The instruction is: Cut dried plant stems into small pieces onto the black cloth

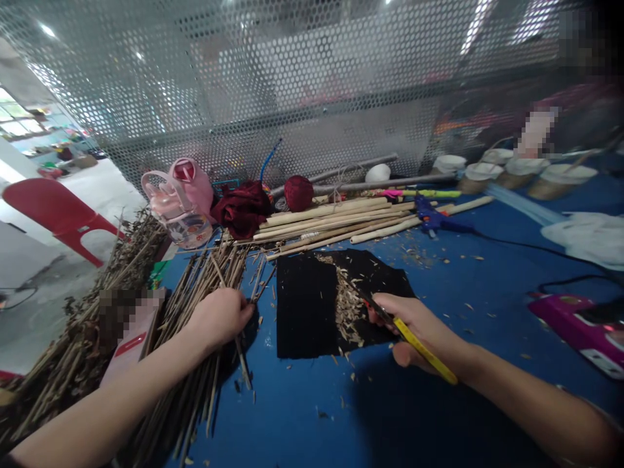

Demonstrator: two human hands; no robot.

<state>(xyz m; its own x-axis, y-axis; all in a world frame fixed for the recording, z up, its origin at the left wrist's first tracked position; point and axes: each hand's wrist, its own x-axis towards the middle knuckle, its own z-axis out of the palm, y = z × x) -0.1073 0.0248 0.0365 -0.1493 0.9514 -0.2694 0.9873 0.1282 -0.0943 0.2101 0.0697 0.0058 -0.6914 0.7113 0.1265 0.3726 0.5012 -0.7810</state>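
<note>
My left hand point(220, 316) is closed on a thin brown stick point(240, 354) at the right edge of a pile of dry sticks point(195, 305) lying on the blue table point(439, 279). My right hand point(419, 328) is closed round a yellow-handled knife point(424, 351), its dark blade pointing up and left over a black cloth point(302, 305). A heap of pale wood shavings point(348, 305) lies on the cloth just left of the blade.
Peeled pale sticks point(341, 224) lie at the back, beside a blue glue gun point(436, 218), dark red fabric point(242, 208), a red yarn ball point(298, 192) and a pink bottle point(178, 201). A pink device point(575, 328) is right. Perforated metal screen point(292, 78) stands behind.
</note>
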